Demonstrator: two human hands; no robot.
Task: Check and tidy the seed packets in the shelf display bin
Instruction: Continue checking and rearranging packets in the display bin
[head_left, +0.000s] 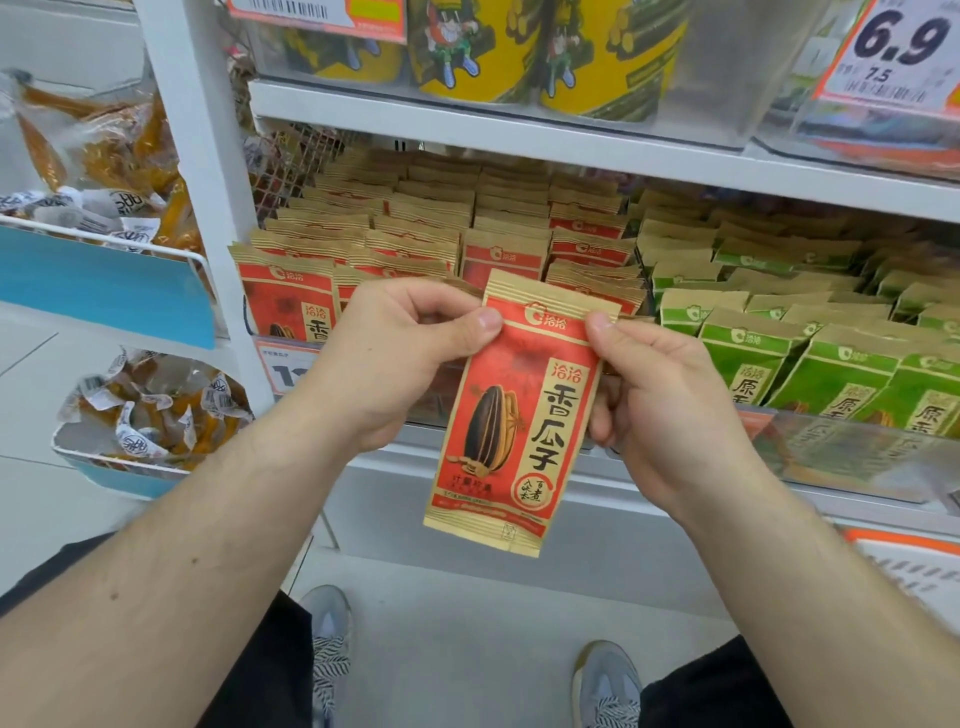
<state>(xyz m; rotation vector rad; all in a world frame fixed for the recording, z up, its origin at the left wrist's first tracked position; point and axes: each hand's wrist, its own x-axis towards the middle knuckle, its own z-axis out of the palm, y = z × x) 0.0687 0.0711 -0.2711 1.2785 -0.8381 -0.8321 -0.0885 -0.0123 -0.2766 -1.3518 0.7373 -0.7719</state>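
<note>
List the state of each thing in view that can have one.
Red packet: sealed, upright, held in front of the shelf.
Left hand: pinches the packet's top left edge.
Right hand: pinches its top right edge.
Red packets in the bin: standing in rows.
Green packets: standing, some leaning.

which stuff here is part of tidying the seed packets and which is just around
In the job: red seed packet, pinched by left hand and right hand; red packets in the bin.

Just around: green packets, yellow tubs, price tag, wire basket snacks.
</note>
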